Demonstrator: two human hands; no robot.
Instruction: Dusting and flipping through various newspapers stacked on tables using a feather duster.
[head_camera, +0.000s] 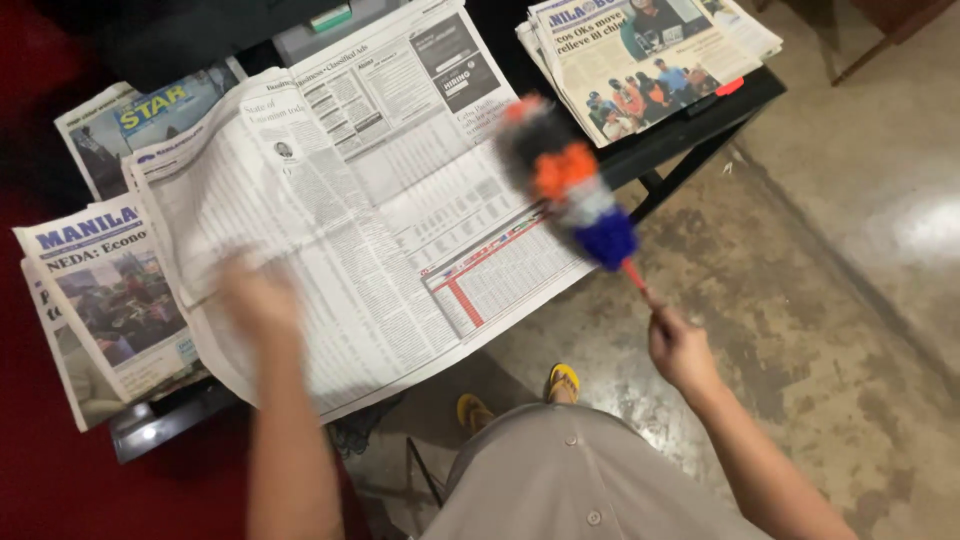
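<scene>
My right hand grips the thin red handle of a feather duster with black, orange, white and blue bands. Its blurred head hangs over the right part of an open newspaper spread across a dark table. My left hand is blurred and rests on or just above the left page of that open newspaper, near its lower edge. Whether its fingers are apart cannot be made out.
Folded newspapers lie at the left, at the back left and in a stack at the back right. The dark table's edge runs at the right. A stained concrete floor lies to the right, my yellow sandals below.
</scene>
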